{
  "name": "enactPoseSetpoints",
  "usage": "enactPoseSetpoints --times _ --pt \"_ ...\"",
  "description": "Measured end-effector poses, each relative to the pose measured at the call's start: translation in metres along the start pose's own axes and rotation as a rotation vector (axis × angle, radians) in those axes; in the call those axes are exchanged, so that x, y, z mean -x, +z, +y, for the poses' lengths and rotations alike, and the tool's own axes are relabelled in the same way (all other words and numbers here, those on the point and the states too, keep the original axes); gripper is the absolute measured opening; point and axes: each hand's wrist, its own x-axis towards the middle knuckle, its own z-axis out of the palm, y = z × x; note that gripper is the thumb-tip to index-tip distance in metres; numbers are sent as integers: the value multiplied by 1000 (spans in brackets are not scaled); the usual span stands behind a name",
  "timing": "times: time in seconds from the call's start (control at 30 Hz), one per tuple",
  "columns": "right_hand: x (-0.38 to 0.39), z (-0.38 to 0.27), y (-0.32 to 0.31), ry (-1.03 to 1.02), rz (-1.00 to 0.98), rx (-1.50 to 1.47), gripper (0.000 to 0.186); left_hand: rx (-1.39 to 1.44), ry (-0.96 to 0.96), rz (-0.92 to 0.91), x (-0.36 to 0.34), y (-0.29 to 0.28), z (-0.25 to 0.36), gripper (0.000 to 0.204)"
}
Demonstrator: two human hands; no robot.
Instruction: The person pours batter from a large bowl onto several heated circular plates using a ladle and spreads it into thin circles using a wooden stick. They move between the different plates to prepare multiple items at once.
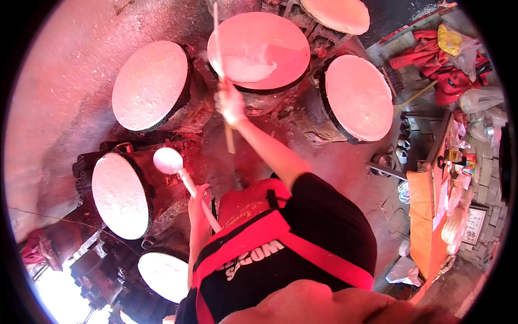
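Observation:
My right hand (230,102) is closed around a long flat wooden stick (230,137), whose far part lies across the left side of the far middle round griddle (288,43). Pale batter (251,69) covers that griddle, with a thicker, whiter patch near its front edge. Lower left, my left hand (199,208) grips the handle of a ladle (168,161). The ladle's rounded bowl is coated white and hangs apart from the griddles. Red light tints everything.
More batter-covered griddles on round stoves ring me: left (151,86), lower left (121,194), near left (164,275), right (359,97) and far right (337,13). Dark cylindrical briquettes (89,164) stand at the left. An orange-sided table (423,216) with bags and bottles is at the right.

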Motion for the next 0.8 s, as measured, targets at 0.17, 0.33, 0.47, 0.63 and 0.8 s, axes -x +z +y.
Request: enactPoseSetpoints --times 0.17,0.33,0.47,0.63,0.8 --pt "-39 61 49 -84 426 697 42 39 -10 51 12 -40 -23 36" --pt "49 13 -6 151 234 231 43 -75 -5 -28 25 -33 -19 31" --pt "57 -52 -67 128 260 292 40 -71 18 -138 21 -16 -13 27" --pt "16 -77 -53 132 393 -103 29 -80 -32 -163 10 16 -9 26" --pt "68 -74 -116 360 -98 309 40 -140 7 -171 9 51 -9 25"
